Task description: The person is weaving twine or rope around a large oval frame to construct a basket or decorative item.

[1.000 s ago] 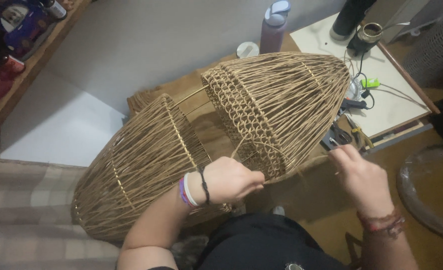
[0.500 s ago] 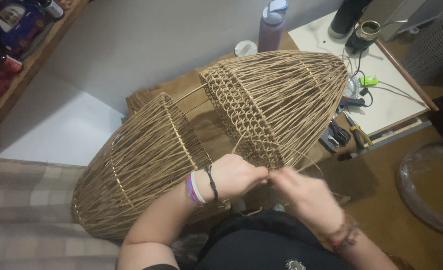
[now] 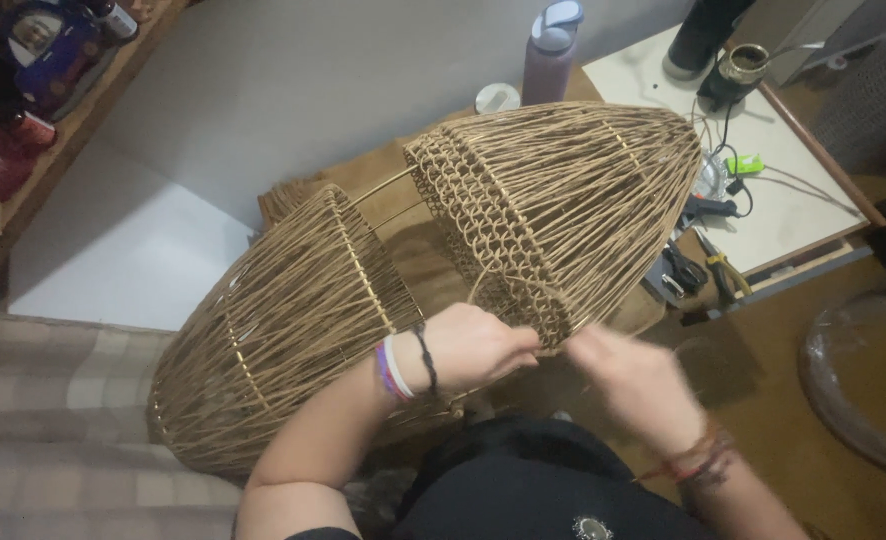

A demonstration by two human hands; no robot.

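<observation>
Wicker lampshade frame (image 3: 553, 210) between left hand (image 3: 473, 345), right hand (image 3: 633, 385)

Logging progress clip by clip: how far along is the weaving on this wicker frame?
Done: the wicker frame has both end sections wrapped, with a looped lattice band on the right part. In hand: the left hand pinches at the lattice edge, while the right hand, blurred, works a loose strand beside it. Left: the middle gap, where bare wire ribs show.
</observation>
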